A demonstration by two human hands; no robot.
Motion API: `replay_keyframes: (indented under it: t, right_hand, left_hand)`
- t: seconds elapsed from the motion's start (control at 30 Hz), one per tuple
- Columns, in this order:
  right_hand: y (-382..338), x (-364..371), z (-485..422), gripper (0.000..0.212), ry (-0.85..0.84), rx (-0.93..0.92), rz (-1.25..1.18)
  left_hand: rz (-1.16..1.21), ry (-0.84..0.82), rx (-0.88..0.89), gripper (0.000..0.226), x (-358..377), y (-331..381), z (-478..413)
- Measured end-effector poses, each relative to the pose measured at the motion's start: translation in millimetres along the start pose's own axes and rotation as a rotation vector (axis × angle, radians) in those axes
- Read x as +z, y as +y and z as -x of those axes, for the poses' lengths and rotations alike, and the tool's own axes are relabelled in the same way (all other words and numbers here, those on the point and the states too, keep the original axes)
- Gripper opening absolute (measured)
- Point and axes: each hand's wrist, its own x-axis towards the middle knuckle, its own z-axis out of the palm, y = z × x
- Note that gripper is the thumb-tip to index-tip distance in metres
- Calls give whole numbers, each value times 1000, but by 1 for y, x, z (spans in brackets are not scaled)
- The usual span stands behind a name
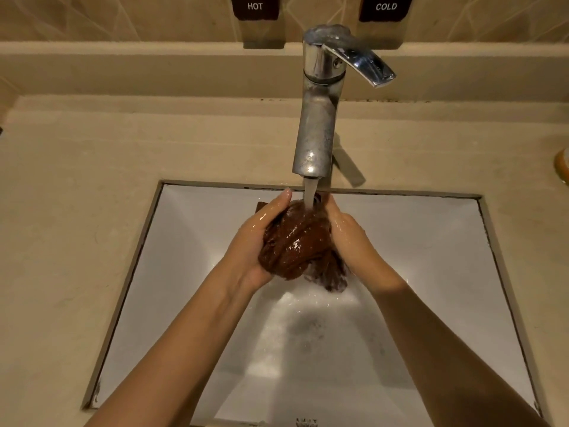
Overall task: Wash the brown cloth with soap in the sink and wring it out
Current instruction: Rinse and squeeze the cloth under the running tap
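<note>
Head view: the brown cloth (295,238) is held bunched into a wet, glistening wad between both hands, above the white basin of the sink (400,241) and directly under the tap (317,118). It is cupped from the left by the left hand (252,238), whose wet fingers are wrapped up along its far side. From the right it is clasped by the right hand (351,238), whose fingers are curled round the back of the cloth and mostly hidden by it. A stream of water (310,192) is poured from the spout onto the top of the wad, between the two sets of fingertips. A loose tail of the cloth is left hanging below the right hand, with some foam seen on it. Splashes are scattered on the basin floor beneath. The lever (360,64) is turned towards the right. On the tiled wall behind, a HOT label (255,6) and a COLD label (386,7) are fixed. The sink is set into a beige counter (77,195).
</note>
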Motion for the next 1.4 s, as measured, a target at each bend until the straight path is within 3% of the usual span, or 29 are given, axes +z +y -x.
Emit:
replay_keyframes:
  t: [0.07,0.17,0.3,0.43,0.63,0.73,0.8,0.9,0.97,1.07,1.17,1.3,1.4]
  right_hand:
    - [11,-5,7,47,-146,86,12]
    - [28,-14,17,90,-236,176,39]
    - [32,-38,25,58,-339,91,182]
    - [29,-53,35,43,-362,21,188]
    - [-9,-27,55,46,-152,-165,63]
    - [-25,10,59,32,-31,-266,226]
    - [-27,35,57,21,184,-263,354]
    - [-25,50,41,30,553,-177,486]
    - [-22,53,31,26,636,-171,369]
    - [-19,51,22,24,684,-222,239]
    - [-15,39,12,36,603,-196,232]
    - [-9,39,20,32,237,-193,88]
    - [0,52,35,45,287,-320,268]
  left_hand:
    - [38,-13,12,23,1,6,-1]
    - [73,-7,12,21,-2,9,2]
    - [52,41,9,22,-19,9,7]
    - [-37,99,30,42,-29,10,10]
    - [-251,210,107,15,-26,6,3]
    - [-280,229,81,21,-12,1,0]
    - [-309,237,96,23,-2,-8,-3]
    - [-354,324,112,39,12,-22,-8]
    - [-355,364,112,46,14,-22,-10]
    - [-346,334,128,34,6,-18,-6]
    - [-329,258,99,26,-1,-15,1]
    - [-257,291,87,37,-1,-7,-2]
    - [-196,288,124,51,4,-7,-5]
